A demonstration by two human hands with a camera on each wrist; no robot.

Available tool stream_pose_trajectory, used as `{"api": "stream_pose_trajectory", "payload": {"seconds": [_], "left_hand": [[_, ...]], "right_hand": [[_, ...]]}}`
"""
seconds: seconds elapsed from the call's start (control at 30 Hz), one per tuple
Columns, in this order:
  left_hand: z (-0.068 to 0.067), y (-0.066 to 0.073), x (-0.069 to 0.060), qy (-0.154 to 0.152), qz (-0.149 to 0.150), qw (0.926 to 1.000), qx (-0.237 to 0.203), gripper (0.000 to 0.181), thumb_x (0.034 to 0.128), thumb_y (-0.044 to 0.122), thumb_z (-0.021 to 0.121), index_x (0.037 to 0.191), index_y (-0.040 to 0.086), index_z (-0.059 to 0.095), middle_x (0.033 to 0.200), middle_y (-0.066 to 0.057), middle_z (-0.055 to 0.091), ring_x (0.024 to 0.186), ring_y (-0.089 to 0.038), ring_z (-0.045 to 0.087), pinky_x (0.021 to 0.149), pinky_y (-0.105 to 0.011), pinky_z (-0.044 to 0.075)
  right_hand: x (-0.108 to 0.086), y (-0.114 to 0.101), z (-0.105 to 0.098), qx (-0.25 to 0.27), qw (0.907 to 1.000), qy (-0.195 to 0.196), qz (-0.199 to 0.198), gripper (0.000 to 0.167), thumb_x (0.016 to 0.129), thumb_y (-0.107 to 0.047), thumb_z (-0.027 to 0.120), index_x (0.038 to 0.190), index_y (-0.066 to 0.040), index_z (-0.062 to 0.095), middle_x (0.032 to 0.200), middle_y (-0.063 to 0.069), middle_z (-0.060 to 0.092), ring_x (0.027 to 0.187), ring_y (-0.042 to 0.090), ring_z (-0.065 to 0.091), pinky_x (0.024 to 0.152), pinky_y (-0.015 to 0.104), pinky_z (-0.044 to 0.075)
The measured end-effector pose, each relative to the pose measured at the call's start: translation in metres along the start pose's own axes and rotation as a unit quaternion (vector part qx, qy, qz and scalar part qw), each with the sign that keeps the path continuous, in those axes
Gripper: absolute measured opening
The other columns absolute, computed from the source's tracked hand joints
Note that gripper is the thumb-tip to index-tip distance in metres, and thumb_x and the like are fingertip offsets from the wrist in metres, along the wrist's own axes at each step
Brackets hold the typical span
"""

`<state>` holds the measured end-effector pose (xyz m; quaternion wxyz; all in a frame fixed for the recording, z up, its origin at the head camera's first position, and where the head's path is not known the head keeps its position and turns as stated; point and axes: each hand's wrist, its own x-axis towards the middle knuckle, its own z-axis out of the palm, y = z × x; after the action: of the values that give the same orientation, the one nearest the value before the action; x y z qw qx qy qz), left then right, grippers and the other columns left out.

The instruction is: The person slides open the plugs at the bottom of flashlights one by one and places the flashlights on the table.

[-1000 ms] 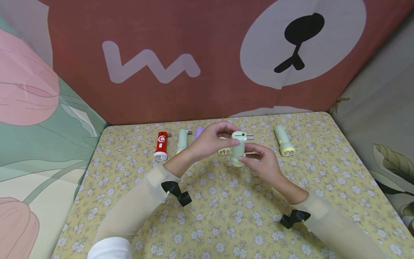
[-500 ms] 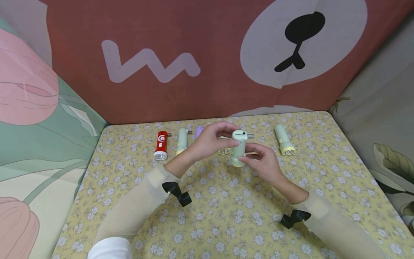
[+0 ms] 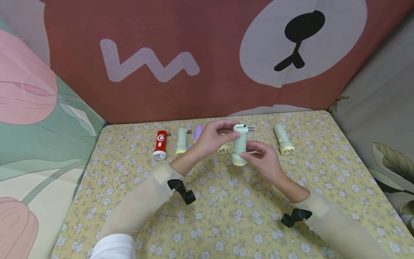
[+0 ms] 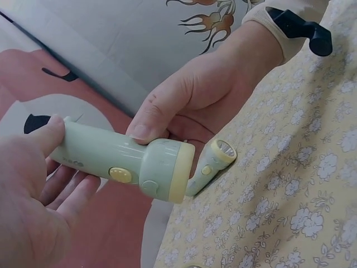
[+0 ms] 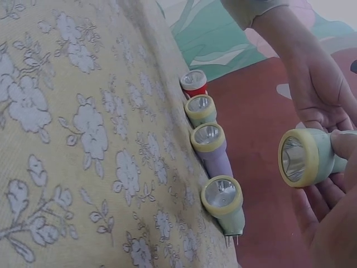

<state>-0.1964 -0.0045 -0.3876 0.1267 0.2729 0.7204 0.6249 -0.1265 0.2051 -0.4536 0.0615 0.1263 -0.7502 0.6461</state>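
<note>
A pale green flashlight [image 3: 239, 145] with a yellow rim is held above the table, lamp end down. Two metal prongs [image 3: 251, 128] stick out to the right at its top. The left hand [image 3: 216, 137] pinches it near the prong end; the right hand [image 3: 265, 159] pinches it close to the lamp end. A yellow switch [image 4: 120, 175] shows on its side in the left wrist view, with no finger on it. In the right wrist view its clear lens [image 5: 293, 159] faces left, and the far end of the body is hidden by fingers.
On the flowered tablecloth [image 3: 226, 216] lie a red flashlight [image 3: 160, 144], a green one [image 3: 182, 140], a purple one [image 3: 198, 133] and another green one [image 3: 223, 149], partly behind the left hand. One more green flashlight [image 3: 283, 139] lies right. A fabric wall [image 3: 213, 97] stands behind.
The held flashlight has tipped more upright, its prong end rising and turning away, so more of its body shows. The left hand has shifted slightly up and right with it.
</note>
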Motion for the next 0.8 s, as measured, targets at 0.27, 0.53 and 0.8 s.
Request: {"api": "stream_pose_trajectory", "payload": {"seconds": [0.27, 0.53, 0.8], "left_hand": [[0.001, 0.000, 0.010, 0.031, -0.031, 0.9967, -0.068, 0.037, 0.0971, 0.006, 0.070, 0.132, -0.001, 0.063, 0.122, -0.017, 0.068, 0.106, -0.027, 0.068, 0.090, -0.037, 0.059], [-0.002, -0.004, 0.019, 0.042, -0.050, 0.9953, -0.072, 0.037, 0.0986, 0.012, 0.070, 0.134, 0.000, 0.063, 0.121, -0.014, 0.069, 0.103, -0.024, 0.069, 0.091, -0.042, 0.059], [0.001, -0.008, 0.028, 0.056, -0.067, 0.9931, -0.078, 0.039, 0.1000, 0.013, 0.068, 0.136, 0.000, 0.061, 0.122, -0.015, 0.067, 0.107, -0.026, 0.068, 0.091, -0.037, 0.059]], "right_hand": [[0.007, -0.004, -0.002, 0.002, 0.9999, 0.010, 0.006, 0.031, 0.093, 0.002, 0.072, 0.123, 0.008, 0.067, 0.109, -0.001, 0.074, 0.099, 0.010, 0.069, 0.083, 0.025, 0.059], [0.012, -0.009, -0.004, -0.019, 0.9984, 0.026, 0.047, 0.032, 0.096, -0.007, 0.072, 0.124, 0.006, 0.067, 0.110, 0.003, 0.074, 0.098, 0.008, 0.068, 0.085, 0.023, 0.058], [0.019, -0.010, -0.007, 0.000, 0.9950, 0.029, 0.096, 0.038, 0.097, -0.014, 0.072, 0.128, 0.007, 0.064, 0.109, -0.001, 0.073, 0.099, 0.009, 0.068, 0.084, 0.024, 0.058]]}}
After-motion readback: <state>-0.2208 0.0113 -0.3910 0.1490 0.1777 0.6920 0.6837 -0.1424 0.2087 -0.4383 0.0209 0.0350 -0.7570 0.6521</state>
